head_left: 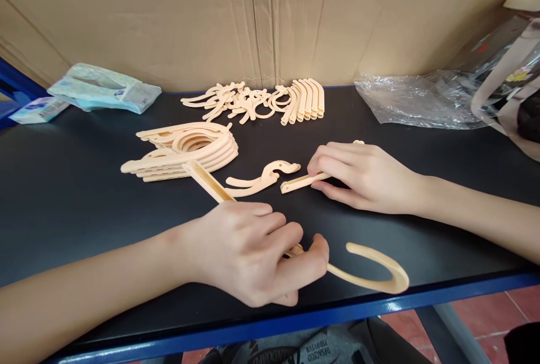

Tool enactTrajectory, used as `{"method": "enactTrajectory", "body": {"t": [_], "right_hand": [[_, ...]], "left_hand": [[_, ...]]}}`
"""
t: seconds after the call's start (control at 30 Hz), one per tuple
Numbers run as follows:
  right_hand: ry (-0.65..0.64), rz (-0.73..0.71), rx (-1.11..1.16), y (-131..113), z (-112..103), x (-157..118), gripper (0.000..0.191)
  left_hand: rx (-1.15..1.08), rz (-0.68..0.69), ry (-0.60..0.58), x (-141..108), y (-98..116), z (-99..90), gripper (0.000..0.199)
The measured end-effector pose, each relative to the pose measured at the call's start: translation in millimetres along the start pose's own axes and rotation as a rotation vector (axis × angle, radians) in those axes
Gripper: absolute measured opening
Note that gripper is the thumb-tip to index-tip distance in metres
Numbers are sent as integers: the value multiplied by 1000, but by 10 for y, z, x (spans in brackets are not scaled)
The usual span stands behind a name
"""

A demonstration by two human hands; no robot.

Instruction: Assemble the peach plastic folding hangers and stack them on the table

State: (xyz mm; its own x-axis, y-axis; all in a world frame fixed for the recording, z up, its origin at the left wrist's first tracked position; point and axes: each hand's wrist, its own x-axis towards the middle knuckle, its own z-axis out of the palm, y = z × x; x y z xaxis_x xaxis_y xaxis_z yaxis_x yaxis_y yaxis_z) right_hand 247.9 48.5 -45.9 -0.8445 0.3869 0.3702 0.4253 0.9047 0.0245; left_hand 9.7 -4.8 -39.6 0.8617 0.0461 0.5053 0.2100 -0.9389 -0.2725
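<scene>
My left hand point(261, 251) is closed around a partly assembled cream plastic folding hanger. Its curved hook point(396, 279) sticks out to the right near the table's front edge, and a grooved arm point(208, 181) points up and left; the joint between them is hidden by my fingers. My right hand point(354, 175) pinches a separate hanger arm point(297, 183) close to the tabletop, its holed end pointing left. Between my hands and a little farther back lie loose curved hanger pieces point(261, 181). A stack of folded hangers point(185, 153) sits behind my left hand.
At the back are a jumble of small hanger parts point(240, 99) and a row of hanger arms point(306, 99). Tissue packs point(105, 88) lie at back left. Clear plastic wrap point(422, 102) and a bag point(506, 66) occupy the right. Cardboard point(169, 21) walls the rear; a blue edge point(295, 322) borders the table.
</scene>
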Motion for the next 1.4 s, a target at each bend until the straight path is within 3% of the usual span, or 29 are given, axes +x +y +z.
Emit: {"method": "enactTrajectory", "body": {"t": [0.27,0.57,0.8,1.13,1.4], "right_hand": [[-2,2,6,-10,-3,-3,13],[33,4,-4,10,35,8,15],[42,55,100,-11,22,16,9],[4,-13,-14,7,6,14,19],[7,50,62,-23,5,21,12]], "left_hand": [[61,-81,-12,-5,27,33,26],[54,-110,-200,44,28,-32,36],[-53,-265,-141,26,-12,28,25],[83,-248,-63,20,-7,23,44],[-30,-268,-129,47,-16,16,22]]}}
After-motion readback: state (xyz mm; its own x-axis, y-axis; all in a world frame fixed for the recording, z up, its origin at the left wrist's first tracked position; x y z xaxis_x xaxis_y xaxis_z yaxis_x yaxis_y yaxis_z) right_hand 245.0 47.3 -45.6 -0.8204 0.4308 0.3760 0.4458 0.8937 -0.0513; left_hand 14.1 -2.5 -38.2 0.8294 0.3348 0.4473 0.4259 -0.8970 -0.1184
